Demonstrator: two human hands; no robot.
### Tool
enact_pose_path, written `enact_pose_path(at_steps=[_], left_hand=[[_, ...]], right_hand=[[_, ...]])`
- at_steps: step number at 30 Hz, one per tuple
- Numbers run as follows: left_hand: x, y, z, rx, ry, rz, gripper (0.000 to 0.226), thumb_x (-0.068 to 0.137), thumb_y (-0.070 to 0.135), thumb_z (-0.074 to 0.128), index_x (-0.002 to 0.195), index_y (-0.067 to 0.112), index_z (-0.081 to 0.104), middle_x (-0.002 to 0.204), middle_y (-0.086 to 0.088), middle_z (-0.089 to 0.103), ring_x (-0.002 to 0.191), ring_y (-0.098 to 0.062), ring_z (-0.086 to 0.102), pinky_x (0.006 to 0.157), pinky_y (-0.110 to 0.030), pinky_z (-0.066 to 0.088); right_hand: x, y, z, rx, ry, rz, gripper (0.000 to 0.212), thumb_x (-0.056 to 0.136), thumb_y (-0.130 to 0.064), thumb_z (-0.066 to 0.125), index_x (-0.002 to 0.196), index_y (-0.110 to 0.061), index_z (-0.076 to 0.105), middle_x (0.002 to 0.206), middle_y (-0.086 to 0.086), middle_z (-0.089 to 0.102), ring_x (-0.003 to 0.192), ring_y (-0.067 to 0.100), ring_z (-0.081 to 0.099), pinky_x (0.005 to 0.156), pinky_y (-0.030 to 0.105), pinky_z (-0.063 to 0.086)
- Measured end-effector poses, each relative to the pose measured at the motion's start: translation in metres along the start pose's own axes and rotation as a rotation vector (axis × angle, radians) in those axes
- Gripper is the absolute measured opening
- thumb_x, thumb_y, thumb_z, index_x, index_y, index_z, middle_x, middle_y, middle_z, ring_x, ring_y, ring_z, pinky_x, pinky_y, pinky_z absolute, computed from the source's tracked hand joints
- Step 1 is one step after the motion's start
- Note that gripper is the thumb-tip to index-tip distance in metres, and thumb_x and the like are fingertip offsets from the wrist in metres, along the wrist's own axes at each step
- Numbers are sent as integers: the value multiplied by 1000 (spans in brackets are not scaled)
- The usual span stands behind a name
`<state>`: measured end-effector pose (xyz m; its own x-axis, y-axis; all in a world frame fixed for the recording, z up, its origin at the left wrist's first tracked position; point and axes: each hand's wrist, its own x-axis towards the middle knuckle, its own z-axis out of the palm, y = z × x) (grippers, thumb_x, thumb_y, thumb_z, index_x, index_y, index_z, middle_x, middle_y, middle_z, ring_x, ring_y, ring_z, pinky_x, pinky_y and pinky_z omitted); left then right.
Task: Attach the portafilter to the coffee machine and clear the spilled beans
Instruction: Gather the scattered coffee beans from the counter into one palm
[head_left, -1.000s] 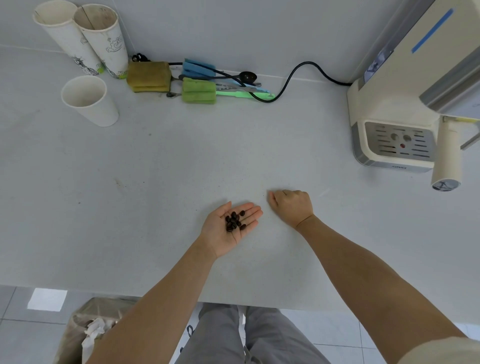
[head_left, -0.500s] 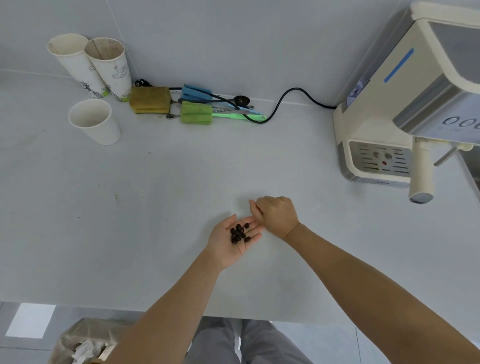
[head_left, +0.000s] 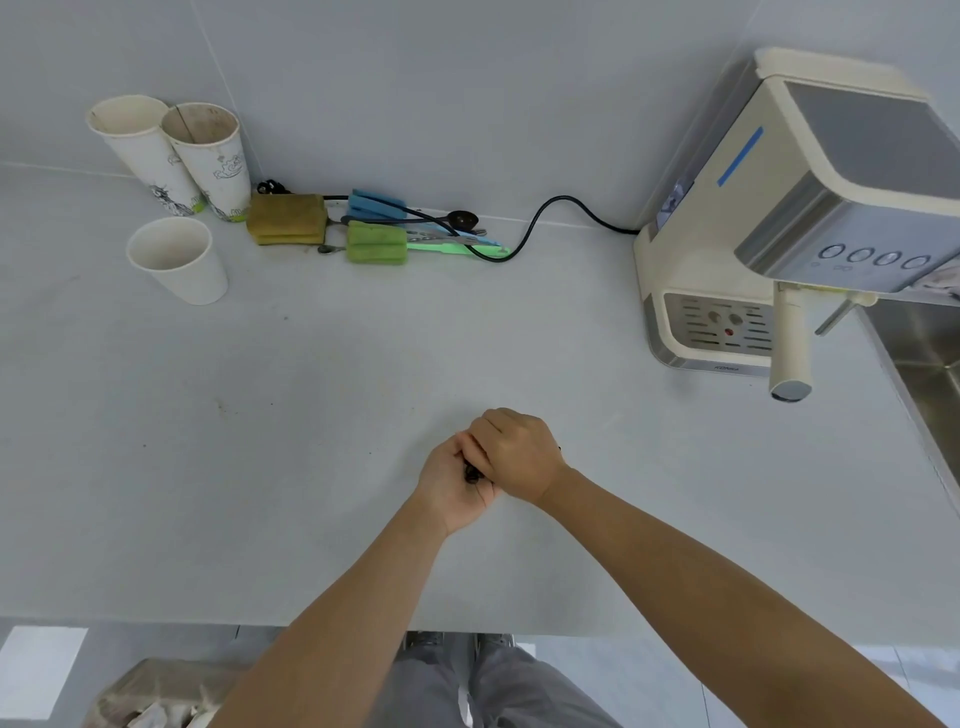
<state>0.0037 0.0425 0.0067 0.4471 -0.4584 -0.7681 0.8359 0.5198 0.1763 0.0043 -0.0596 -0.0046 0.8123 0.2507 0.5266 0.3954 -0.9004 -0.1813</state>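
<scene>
My left hand (head_left: 449, 486) lies palm up on the grey counter, cupped around dark coffee beans (head_left: 471, 474), of which only a few show. My right hand (head_left: 519, 454) is curled over the left palm and covers most of the beans; whether it holds any I cannot tell. The cream coffee machine (head_left: 789, 208) stands at the right, and the portafilter's cream handle (head_left: 790, 348) sticks out toward me from under its front, above the drip tray (head_left: 719, 325).
Three paper cups (head_left: 176, 260) stand at the back left beside sponges (head_left: 285, 218) and brushes. A black cord (head_left: 545, 218) runs along the wall to the machine. A steel sink (head_left: 930, 364) is at the far right. A bin with rubbish (head_left: 156, 696) sits on the floor below.
My right hand has slid left from the counter onto my open left palm and now covers the beans. My view has lifted, showing more of the machine.
</scene>
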Motion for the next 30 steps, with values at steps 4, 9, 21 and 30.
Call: enact_pose_path(at_steps=[4,9,21,30], left_hand=[[-2,-1,0,12,-20,-10,44,93,5,31,57,5,57,43,-5,59,41,-13,63,43,-19,53],[0,1,0,-9,-110,-19,41,99,22,29,107,-5,59,103,-19,64,103,-28,61,91,-40,50],[-3,9,-16,56,-108,0,47,100,25,22,97,-6,58,143,-23,42,135,-31,38,101,-39,35],[-6,8,-17,78,-108,-1,47,100,25,22,103,-7,57,146,-22,39,136,-31,36,102,-40,34]], right_hand=[[-4,0,-6,18,-66,12,40,84,-16,44,46,-9,55,42,2,54,36,17,48,31,19,34],[-8,19,-20,68,-147,186,31,81,-13,42,62,-1,63,55,10,62,48,24,58,39,24,47],[-35,51,-37,61,-882,612,32,88,-13,49,118,-3,47,121,14,49,108,28,50,85,35,44],[-39,58,-41,89,-895,560,22,87,-5,44,104,0,57,114,13,51,97,30,56,83,35,45]])
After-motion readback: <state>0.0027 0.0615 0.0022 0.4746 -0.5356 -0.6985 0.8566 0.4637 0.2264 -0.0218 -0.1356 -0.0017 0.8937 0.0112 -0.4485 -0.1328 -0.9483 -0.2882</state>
